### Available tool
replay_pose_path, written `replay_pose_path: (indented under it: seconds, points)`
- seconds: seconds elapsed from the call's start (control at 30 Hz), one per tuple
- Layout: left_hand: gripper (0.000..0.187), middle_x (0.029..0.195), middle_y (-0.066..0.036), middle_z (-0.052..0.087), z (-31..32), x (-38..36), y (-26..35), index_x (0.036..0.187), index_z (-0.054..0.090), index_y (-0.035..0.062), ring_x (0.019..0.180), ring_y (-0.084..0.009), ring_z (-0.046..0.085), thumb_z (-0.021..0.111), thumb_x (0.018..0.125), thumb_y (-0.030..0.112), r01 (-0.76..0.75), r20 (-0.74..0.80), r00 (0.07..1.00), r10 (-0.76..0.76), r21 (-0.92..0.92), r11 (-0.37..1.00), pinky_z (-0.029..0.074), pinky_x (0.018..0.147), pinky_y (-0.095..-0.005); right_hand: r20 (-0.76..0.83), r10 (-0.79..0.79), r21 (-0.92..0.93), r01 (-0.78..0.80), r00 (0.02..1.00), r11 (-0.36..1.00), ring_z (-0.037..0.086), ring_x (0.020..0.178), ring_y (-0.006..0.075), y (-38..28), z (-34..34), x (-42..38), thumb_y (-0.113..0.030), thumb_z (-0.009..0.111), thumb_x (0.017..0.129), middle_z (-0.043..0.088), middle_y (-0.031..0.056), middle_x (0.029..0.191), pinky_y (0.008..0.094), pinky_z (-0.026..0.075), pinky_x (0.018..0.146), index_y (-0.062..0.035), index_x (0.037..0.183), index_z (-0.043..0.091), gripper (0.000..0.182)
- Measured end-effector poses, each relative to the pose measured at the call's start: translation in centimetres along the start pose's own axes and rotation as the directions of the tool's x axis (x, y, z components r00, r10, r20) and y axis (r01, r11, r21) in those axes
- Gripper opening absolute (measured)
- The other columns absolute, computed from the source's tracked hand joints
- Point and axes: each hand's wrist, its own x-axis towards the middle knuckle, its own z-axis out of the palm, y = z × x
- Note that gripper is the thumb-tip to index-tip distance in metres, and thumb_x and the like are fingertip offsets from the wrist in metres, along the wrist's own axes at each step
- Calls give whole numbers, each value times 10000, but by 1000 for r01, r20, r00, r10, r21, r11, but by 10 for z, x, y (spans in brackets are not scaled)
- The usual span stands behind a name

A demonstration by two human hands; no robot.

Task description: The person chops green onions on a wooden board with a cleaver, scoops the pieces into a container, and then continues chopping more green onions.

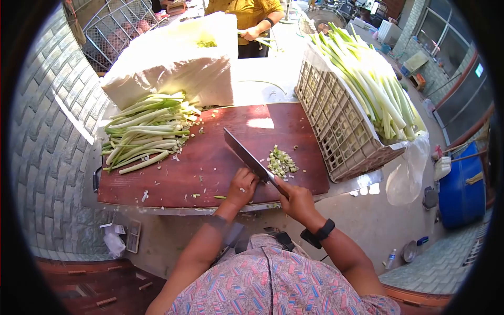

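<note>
My right hand (300, 203) grips the handle of a kitchen knife (243, 151), a broad dark blade angled away to the upper left over the red-brown board (291, 123). Close beside the blade, on its left, my left hand (243, 187) is closed with the fingers curled; what they hold, if anything, is hidden. A small heap of chopped scallions (282, 162) lies to the right of the blade. On the board's left side rests a pile of whole scallions (144, 132), with scattered bits around it. A short green piece (220, 197) lies near the front edge.
A plastic crate (336, 118) packed with long scallions (375, 79) stands at the right. A large box under white plastic (173, 79) stands behind the pile. Across the table, a person in a yellow top (245, 18) holds scallions. A blue barrel (462, 186) is at far right.
</note>
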Motion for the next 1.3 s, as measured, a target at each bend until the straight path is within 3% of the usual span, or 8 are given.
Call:
replay_pose_path:
  seconds: [0.1,0.23,0.43,0.5,0.83,1.1,1.23,1.3]
  points:
    - [86,852,-121,573,0,0,0,769,603,42,843,-320,563,662,722,0,-8,-1,1000,8,-19,1000,479,726,-396,-57,30,124,-23,998,992,642,689,364,7,-1,-1,-73,671,781,652,197,806,432,501,615,-168,1281,591,516]
    - [86,851,-94,602,-2,0,3,770,615,57,842,-303,576,672,718,20,22,-29,999,-22,-1,1000,490,719,-394,-114,-10,55,16,993,998,634,676,364,6,-20,-14,-74,671,785,645,188,783,429,492,601,-167,1283,588,513]
    - [83,863,-87,613,1,-3,0,788,635,57,844,-303,579,681,720,41,9,-63,998,-5,56,998,505,706,-404,20,10,-36,-9,1000,999,619,644,357,-15,-49,-42,-83,675,778,620,167,744,430,483,581,-174,1287,586,524]
    - [84,872,-92,611,1,-5,-2,790,636,53,850,-306,577,681,720,40,5,-55,998,-2,50,999,504,710,-404,74,-20,-103,27,997,994,600,593,347,-19,-52,-47,-142,663,799,587,145,667,453,485,564,-228,1321,555,541]
    - [87,891,-111,596,-2,-4,-1,813,635,43,869,-319,565,657,734,14,1,0,1000,-1,44,999,484,761,-400,70,-38,-93,45,997,995,614,605,358,-9,-9,-11,-132,653,797,607,170,685,471,490,558,-248,1336,534,564]
    - [125,898,-122,580,-3,-4,1,825,619,42,876,-327,561,659,719,-11,-7,-2,1000,7,17,1000,479,767,-403,-119,-61,73,70,991,995,625,651,367,6,-7,-5,-96,648,793,624,174,723,463,494,590,-219,1269,598,495]
    - [130,909,-137,566,-2,-5,-1,832,616,37,877,-331,562,650,721,-21,-15,-9,1000,15,5,1000,481,762,-408,-81,32,23,-30,996,999,626,650,361,6,-26,-21,-91,652,789,628,170,724,454,496,600,-218,1249,617,479]
    - [127,894,-137,564,-1,-7,-1,828,614,36,872,-332,561,649,720,-22,1,-14,1000,-1,9,1000,480,757,-410,-33,52,71,-50,998,996,656,703,354,1,-33,-29,-31,673,767,667,187,809,400,515,640,-141,1263,607,512]
